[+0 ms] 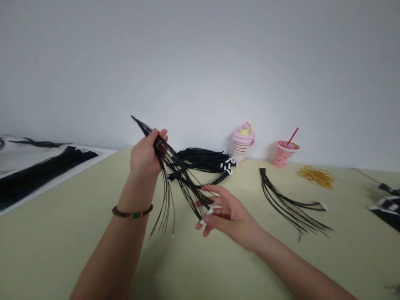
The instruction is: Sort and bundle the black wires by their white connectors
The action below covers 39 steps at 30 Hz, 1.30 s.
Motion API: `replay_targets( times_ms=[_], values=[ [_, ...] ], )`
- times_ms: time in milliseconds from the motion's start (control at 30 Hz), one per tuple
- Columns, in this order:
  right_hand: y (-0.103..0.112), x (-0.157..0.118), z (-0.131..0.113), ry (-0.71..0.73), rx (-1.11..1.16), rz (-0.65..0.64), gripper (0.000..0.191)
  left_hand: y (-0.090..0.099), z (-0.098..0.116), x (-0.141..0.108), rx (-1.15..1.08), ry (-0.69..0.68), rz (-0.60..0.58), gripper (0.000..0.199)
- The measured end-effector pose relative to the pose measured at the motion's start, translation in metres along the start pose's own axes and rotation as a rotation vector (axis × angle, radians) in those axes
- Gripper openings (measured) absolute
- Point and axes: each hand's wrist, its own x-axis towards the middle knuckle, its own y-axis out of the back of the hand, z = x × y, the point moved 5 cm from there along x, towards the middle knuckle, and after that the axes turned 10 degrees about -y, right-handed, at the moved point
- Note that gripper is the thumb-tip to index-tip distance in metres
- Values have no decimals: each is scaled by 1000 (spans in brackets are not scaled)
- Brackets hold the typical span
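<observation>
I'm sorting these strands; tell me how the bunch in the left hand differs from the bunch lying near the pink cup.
The held bunch is lifted off the table, gripped by the left hand, strands crossing and drooping. The loose bunch lies flat, untouched, fanned out. Both are thin and black.

Just one head-worn view, looking forward and slightly down across the table (78,233), close over both forearms, wall (200,62) far behind.
</observation>
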Motion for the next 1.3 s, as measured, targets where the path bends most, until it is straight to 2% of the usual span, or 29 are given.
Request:
replay_targets(
  times_ms=[200, 300, 433, 633, 800, 900, 1067, 1167, 1300],
  values=[
    [19, 3, 0, 172, -89, 271, 51, 4, 5, 5, -63, -78, 40, 10],
    [24, 2, -2, 226, -170, 319, 51, 4, 5, 6, -49, -137, 35, 8],
    [27, -4, -12, 281, -427, 383, 35, 4, 4, 6, 50, -252, -4, 3],
    [33, -16, -40, 398, -900, 536, 22, 6, -4, 5, 191, -327, -79, 14],
    [37, -25, -58, 448, -1031, 606, 13, 10, -9, 9, 336, -358, -66, 30],
    [38, -29, -64, 432, -1080, 608, 16, 12, -8, 12, 397, -338, -70, 23],
    [44, -35, -75, 384, -1218, 594, 15, 9, -5, 11, 373, -224, -163, 22],
    [39, -34, -72, 333, -1321, 419, 9, 9, -1, 12, 334, -198, -187, 16],
    [21, -30, -47, 159, -1390, 127, 7, 11, 7, 13, 325, -258, -175, 13]
  ],
)
